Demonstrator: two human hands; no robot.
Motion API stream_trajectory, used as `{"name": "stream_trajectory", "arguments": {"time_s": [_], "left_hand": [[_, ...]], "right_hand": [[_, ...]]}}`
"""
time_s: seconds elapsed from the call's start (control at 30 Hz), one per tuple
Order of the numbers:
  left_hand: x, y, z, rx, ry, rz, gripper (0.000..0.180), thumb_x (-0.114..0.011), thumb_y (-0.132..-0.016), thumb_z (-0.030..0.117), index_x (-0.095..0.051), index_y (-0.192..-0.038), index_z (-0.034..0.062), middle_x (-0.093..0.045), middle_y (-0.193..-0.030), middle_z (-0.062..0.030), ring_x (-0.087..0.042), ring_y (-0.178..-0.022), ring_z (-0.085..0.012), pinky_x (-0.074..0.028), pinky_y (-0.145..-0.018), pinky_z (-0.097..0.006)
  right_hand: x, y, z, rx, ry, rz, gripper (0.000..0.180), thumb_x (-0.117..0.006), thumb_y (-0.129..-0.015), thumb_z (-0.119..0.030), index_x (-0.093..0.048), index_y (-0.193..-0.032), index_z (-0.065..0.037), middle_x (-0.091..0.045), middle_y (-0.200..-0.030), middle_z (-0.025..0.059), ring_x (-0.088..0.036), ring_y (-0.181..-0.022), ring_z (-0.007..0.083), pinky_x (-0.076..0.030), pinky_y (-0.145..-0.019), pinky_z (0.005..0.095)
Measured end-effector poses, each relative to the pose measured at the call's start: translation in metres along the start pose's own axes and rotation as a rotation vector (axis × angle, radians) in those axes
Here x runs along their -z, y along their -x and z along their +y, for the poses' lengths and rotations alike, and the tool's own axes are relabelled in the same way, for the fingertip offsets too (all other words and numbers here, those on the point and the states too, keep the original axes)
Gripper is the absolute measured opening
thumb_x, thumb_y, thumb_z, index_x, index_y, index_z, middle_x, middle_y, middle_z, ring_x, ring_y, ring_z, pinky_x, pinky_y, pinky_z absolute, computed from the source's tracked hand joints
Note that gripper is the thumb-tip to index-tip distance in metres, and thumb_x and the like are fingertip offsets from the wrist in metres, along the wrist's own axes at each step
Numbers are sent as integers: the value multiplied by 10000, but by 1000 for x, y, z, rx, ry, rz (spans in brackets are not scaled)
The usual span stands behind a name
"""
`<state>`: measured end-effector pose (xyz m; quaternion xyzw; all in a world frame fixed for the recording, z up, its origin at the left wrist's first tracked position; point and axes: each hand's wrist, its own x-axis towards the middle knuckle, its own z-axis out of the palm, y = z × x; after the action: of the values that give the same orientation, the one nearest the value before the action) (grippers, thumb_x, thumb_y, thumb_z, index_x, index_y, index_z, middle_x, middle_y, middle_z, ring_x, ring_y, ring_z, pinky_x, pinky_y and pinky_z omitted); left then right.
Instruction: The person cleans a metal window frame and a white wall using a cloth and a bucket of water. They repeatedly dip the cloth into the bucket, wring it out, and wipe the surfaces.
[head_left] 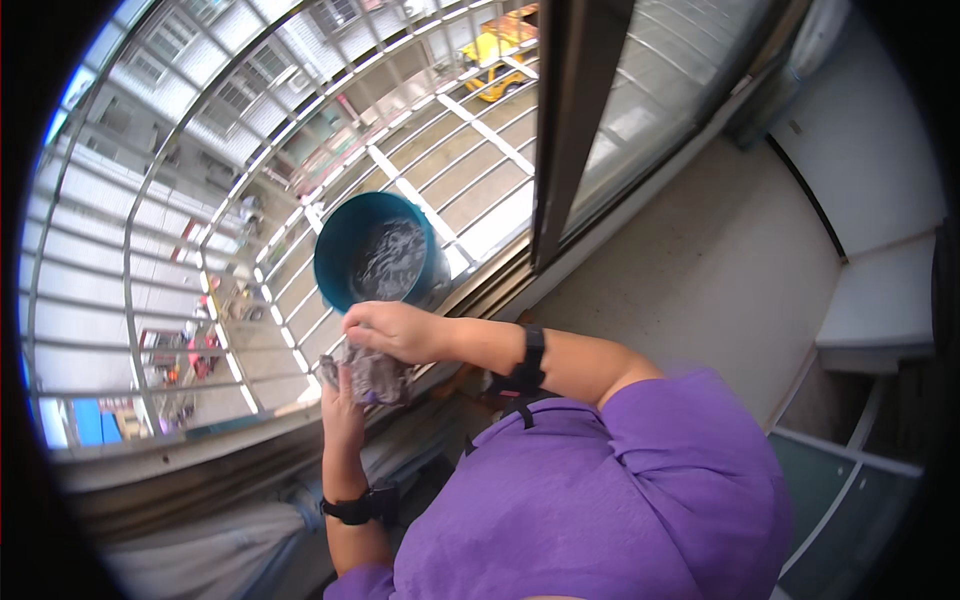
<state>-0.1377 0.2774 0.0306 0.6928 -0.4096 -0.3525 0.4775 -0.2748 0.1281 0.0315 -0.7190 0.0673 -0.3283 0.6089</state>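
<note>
A bunched grey-brown cloth [378, 378] is gripped between my two hands, just on the near side of a teal bucket. My right hand [395, 330] closes over the top of the cloth, its fingers curled. From below, my left hand [343, 398] holds the cloth's left side, its thumb pointing up. The bucket [338, 255] stands on the ledge outside the window, with rippled water [392, 260] inside. Part of the cloth is hidden behind my fingers.
Metal security bars [205, 270] enclose the ledge, with a street and a yellow vehicle [493, 65] beyond. An open sliding window frame [570, 130] rises to the right of the bucket. The window track [490, 285] runs under my right forearm. A light curtain [215, 545] hangs at lower left.
</note>
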Motion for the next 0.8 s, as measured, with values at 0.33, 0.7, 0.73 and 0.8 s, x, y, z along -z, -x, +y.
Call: {"name": "stream_trajectory", "arguments": {"time_s": [0.33, 0.7, 0.73, 0.8], "left_hand": [[10, 121, 3, 270, 731, 294, 157, -586, -844, 169, -573, -815, 15, -538, -713, -11, -530, -623, -106, -443, -590, -251], [-14, 107, -115, 389, -89, 283, 321, -565, -920, 331, -587, -983, 17, -624, -846, -70, -598, -761, -129, -491, -692, -269], [-11, 113, -145, 449, 137, 286, 327, -587, -912, 288, -521, -1067, 7, -617, -881, -51, -587, -791, -117, -483, -723, -276], [-4, 122, -127, 393, 63, 370, 301, -583, -916, 262, -491, -1095, 39, -616, -923, -39, -592, -845, -112, -491, -717, -282]], "right_hand": [[-24, 111, 41, -430, -118, -19, 312, -452, -977, -241, -519, -1179, -13, -602, -1078, 113, -570, -1004, 216, -424, -906, 302], [-67, 118, -27, -489, 191, -297, 227, -483, -959, -200, -587, -1008, -5, -633, -877, 133, -606, -795, 209, -466, -733, 293], [-69, 114, -29, -448, 219, -296, 218, -493, -953, -201, -585, -998, -8, -629, -858, 143, -608, -778, 224, -468, -719, 307], [-62, 109, -14, -466, 325, -234, 238, -495, -952, -220, -584, -953, 1, -625, -838, 147, -602, -759, 229, -467, -702, 319]]}}
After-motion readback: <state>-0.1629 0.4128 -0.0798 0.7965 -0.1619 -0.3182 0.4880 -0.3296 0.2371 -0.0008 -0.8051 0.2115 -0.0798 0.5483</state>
